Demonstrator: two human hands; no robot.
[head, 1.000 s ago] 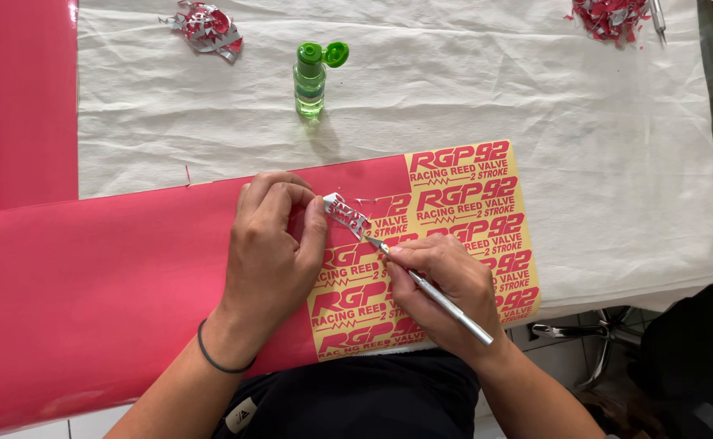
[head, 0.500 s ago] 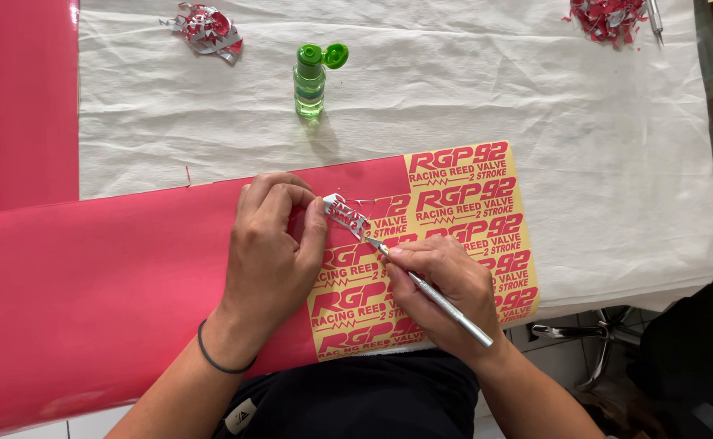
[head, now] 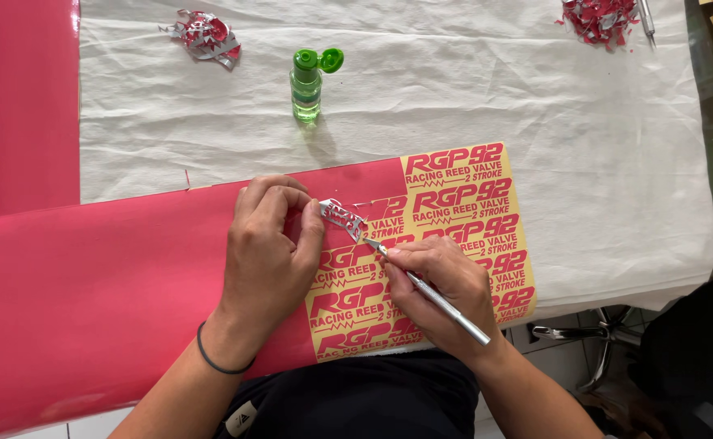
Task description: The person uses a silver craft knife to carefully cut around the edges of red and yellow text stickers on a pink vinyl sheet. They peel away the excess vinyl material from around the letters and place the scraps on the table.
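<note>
White cloth point(head: 535, 97) covers the table, a red vinyl sheet point(head: 88, 284) along its near edge. Over the sheet's weeded yellow part, the left hand point(head: 271, 252) pinches a lifted waste strip point(head: 340, 215); the right hand point(head: 446, 289) grips a craft knife point(head: 429, 294), tip at the strip. An open green bottle point(head: 307, 81) stands farther back.

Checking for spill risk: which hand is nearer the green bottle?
Left. The left hand lies below the open green bottle, pinching a peeled vinyl scrap. The right hand sits lower and further right, holding a craft knife.
</note>
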